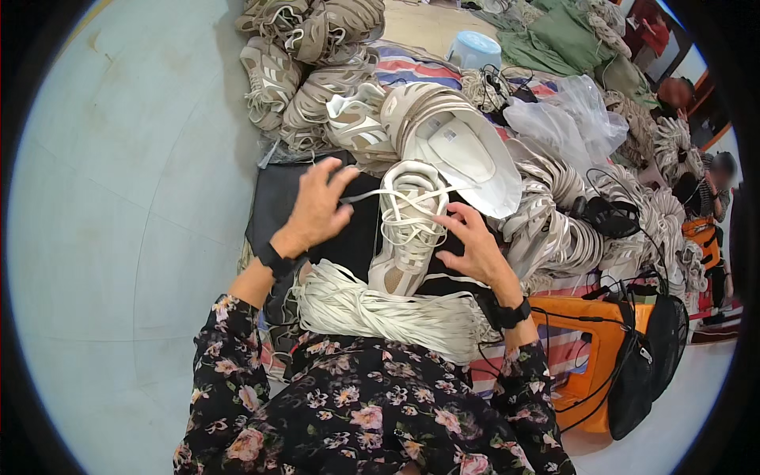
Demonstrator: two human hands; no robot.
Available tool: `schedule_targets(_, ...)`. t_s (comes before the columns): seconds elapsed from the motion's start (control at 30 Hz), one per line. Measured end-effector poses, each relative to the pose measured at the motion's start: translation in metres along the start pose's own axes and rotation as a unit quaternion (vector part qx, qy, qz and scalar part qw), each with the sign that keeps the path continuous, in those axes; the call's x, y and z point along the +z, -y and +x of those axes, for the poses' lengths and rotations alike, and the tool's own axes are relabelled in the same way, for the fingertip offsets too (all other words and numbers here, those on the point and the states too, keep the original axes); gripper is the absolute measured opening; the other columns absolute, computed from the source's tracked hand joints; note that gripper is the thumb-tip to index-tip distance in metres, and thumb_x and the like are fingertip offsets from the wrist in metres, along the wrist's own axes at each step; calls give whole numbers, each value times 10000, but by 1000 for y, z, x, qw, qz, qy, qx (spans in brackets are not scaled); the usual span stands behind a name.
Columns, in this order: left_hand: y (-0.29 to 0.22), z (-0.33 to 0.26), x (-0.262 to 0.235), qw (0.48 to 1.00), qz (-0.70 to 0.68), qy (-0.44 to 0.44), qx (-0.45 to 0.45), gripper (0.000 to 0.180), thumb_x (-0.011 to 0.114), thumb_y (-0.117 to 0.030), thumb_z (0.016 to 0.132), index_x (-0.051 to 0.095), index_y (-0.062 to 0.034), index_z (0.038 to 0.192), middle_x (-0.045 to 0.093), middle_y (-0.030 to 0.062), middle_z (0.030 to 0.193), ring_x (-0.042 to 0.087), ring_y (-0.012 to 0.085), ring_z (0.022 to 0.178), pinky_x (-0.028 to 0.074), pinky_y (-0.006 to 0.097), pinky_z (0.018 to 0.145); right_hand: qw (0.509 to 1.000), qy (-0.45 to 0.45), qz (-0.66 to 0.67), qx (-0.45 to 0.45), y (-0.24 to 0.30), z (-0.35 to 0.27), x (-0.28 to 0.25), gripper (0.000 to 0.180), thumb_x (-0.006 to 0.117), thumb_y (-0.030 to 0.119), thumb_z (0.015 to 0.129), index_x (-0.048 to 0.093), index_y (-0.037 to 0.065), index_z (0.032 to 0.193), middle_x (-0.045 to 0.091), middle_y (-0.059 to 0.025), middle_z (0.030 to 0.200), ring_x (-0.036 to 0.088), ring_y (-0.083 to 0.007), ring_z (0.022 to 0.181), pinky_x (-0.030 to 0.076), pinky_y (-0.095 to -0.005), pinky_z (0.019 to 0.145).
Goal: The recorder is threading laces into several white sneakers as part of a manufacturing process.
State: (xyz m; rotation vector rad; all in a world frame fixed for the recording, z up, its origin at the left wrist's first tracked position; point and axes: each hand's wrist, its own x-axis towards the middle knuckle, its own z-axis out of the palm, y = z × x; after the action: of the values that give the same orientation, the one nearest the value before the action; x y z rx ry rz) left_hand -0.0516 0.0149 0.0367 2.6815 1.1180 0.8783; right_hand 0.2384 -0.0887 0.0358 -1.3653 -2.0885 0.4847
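We should draw the lace [366, 195] flat and even across the sneaker [405, 257]; our left grip [317, 209] is spread near it, our right grip [480, 249] spread beside the shoe.

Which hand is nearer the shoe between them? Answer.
Right. The right hand is at the right edge of the shoe, by its laces; the left hand is off to the shoe's left, across a gap.

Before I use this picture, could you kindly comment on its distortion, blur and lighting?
In the head view, fisheye distortion curves the scene inside a black rim; the left hand looks slightly soft, perhaps from motion, while the laced shoe is clearer; the pale floor is evenly bright; the clear plastic bag shows whitish highlights.
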Motion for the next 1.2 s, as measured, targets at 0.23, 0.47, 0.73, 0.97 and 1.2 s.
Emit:
schedule_targets(0.23,-42,2,37,988,-29,38,147,467,677,-25,592,514,-111,1021,358,177,1263,364,366,1168,304,468,938,987,-126,-79,-61,-4,8,26,315,626,-17,666,575,44,971,488,-142,1108,522,-296,925,465,-363,777)
schedule_targets(0.47,-40,6,40,990,-19,14,140,277,626,9,622,526,-48,873,419,180,1191,392,354,1140,303,456,929,989,-122,-78,-33,-1,2,20,217,653,35,671,555,2,862,483,-154,1074,525,-278,869,469,-377,724)
schedule_targets(0.73,-58,-1,31,991,53,19,122,270,659,-85,588,529,-40,820,425,175,1192,370,349,1163,258,497,976,993,8,-62,98,9,-6,14,192,627,158,753,544,42,882,558,-153,811,580,-344,660,459,-422,600)
schedule_targets(0.97,-64,-15,27,988,11,44,144,299,697,-117,586,532,-57,829,418,167,1188,363,343,1173,252,502,989,986,35,-163,-2,19,-13,15,203,621,167,765,542,61,919,570,-116,691,592,-306,617,449,-399,528)
schedule_targets(1.2,-22,-2,-4,986,-168,19,13,569,753,-213,650,478,-73,1127,395,158,1200,388,346,1141,302,423,982,978,-77,86,174,34,34,7,282,648,221,792,574,21,978,586,-108,650,592,-282,598,455,-366,539)
